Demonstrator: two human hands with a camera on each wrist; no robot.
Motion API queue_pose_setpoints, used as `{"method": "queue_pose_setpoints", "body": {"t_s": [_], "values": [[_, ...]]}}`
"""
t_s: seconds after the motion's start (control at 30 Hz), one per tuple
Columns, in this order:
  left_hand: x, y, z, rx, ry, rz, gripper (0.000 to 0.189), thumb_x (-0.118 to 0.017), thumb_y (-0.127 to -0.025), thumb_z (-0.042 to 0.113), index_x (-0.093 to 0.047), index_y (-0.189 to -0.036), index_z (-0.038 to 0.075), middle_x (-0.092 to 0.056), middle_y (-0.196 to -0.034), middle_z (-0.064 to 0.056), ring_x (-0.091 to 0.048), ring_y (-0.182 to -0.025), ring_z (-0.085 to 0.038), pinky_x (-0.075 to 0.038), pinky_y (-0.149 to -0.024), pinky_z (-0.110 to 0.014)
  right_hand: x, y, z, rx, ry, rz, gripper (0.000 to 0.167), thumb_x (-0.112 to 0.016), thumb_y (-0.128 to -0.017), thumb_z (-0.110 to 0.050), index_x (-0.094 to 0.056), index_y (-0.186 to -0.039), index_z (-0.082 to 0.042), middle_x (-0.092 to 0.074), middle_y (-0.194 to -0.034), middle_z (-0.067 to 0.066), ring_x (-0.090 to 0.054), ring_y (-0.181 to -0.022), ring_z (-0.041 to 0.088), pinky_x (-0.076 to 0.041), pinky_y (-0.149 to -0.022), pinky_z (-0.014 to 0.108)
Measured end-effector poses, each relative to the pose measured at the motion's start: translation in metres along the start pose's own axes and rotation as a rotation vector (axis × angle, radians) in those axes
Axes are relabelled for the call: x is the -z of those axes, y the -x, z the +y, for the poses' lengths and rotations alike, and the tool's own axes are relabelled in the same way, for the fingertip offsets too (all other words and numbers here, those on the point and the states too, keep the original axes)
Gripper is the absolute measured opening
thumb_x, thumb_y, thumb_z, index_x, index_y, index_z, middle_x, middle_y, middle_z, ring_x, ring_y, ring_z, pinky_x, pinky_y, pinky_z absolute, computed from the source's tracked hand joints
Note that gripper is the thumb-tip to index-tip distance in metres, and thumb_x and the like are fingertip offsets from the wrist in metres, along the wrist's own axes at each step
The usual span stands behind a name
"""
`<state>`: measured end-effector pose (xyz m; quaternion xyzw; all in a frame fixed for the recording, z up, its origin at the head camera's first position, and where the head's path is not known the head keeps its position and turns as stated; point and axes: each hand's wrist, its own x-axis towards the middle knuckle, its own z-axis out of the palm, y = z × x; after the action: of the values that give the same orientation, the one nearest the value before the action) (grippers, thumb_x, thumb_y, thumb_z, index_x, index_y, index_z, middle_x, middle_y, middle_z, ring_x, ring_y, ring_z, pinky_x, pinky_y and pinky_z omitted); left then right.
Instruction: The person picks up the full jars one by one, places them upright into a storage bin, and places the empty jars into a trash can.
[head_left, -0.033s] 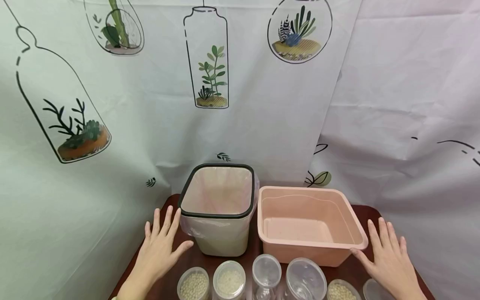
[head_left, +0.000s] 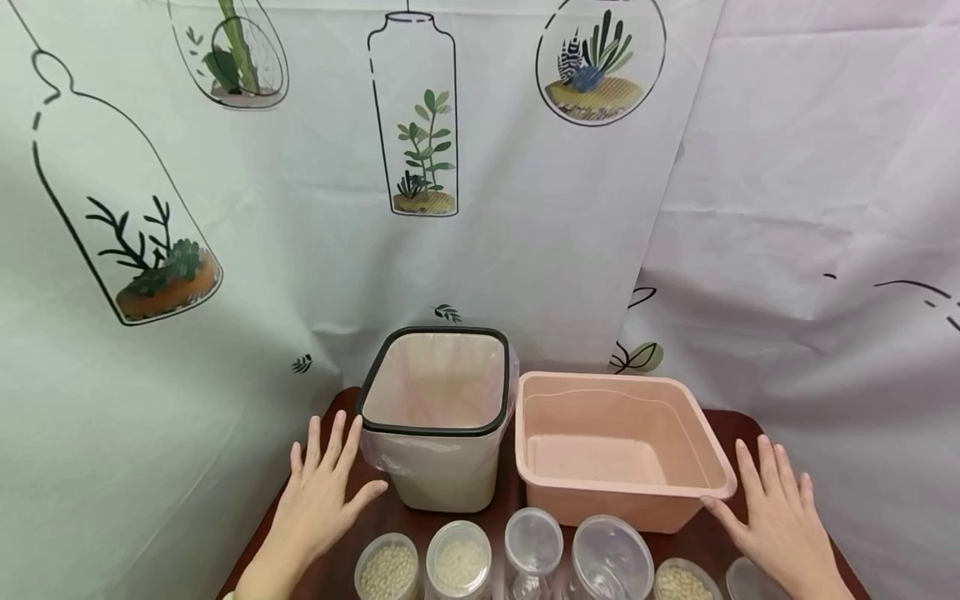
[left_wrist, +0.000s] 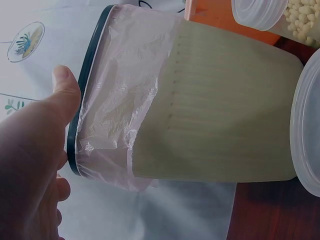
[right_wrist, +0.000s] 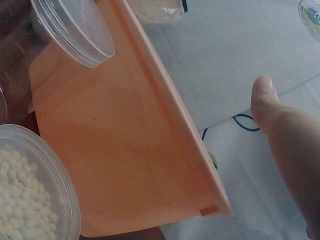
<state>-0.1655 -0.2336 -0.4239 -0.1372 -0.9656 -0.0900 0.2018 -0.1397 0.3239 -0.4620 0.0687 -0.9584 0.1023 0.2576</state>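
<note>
My left hand [head_left: 318, 492] is spread with straight fingers, left of a cream bin [head_left: 446, 475] that has a black rim and a thin pinkish plastic bag folded over it. On the other side my right hand [head_left: 783, 517] is also spread, beside the right end of a pink plastic basin [head_left: 600, 500]. Neither hand holds anything. Along the near edge stand several clear lidded containers. One jar [head_left: 387, 571] at the left holds pale round beans, another jar [head_left: 459, 558] has pale contents, and a third tub [head_left: 684, 582] at the right holds similar beans.
Two clear containers, a narrow one [head_left: 533, 542] and a wider one [head_left: 612, 558], stand mid-row. Another lid [head_left: 752, 579] is partly under the right hand. The dark red tabletop [head_left: 371, 479] is bounded by white printed cloth [head_left: 495, 250] behind and at both sides.
</note>
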Motion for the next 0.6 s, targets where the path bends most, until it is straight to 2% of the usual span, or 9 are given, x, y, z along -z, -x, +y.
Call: {"method": "queue_pose_setpoints", "body": {"t_s": [0.23, 0.4, 0.6], "values": [[0.0007, -0.0003, -0.0011, 0.010, 0.031, 0.009, 0.090, -0.054, -0.085, 0.058, -0.009, -0.150, 0.015, 0.000, -0.155, -0.010, 0.016, -0.138, -0.032, -0.002, -0.104, -0.061, -0.0007, -0.0013, -0.0001, 0.017, -0.026, 0.054, 0.090, -0.063, -0.083, -0.047, -0.014, -0.150, -0.012, -0.009, -0.151, 0.024, 0.000, -0.140, 0.033, 0.004, -0.105, 0.057], [0.0026, 0.0012, -0.0016, 0.014, 0.039, 0.017, 0.092, -0.054, -0.085, 0.058, -0.008, -0.150, 0.014, 0.001, -0.155, -0.010, 0.015, -0.138, -0.032, 0.001, -0.105, -0.058, 0.0018, -0.0012, -0.0018, 0.010, -0.071, 0.050, 0.087, -0.064, -0.084, -0.042, -0.015, -0.149, -0.011, -0.009, -0.151, 0.024, -0.004, -0.139, 0.037, 0.005, -0.106, 0.055], [0.0023, 0.0035, -0.0017, 0.024, 0.047, 0.011, 0.093, -0.056, -0.084, 0.057, -0.005, -0.151, 0.015, 0.002, -0.155, -0.011, 0.016, -0.138, -0.031, -0.002, -0.104, -0.060, 0.0049, -0.0012, -0.0021, -0.005, -0.118, 0.063, 0.082, -0.065, -0.085, -0.036, -0.019, -0.148, -0.009, -0.012, -0.151, 0.025, -0.009, -0.137, 0.041, 0.003, -0.106, 0.055]]}}
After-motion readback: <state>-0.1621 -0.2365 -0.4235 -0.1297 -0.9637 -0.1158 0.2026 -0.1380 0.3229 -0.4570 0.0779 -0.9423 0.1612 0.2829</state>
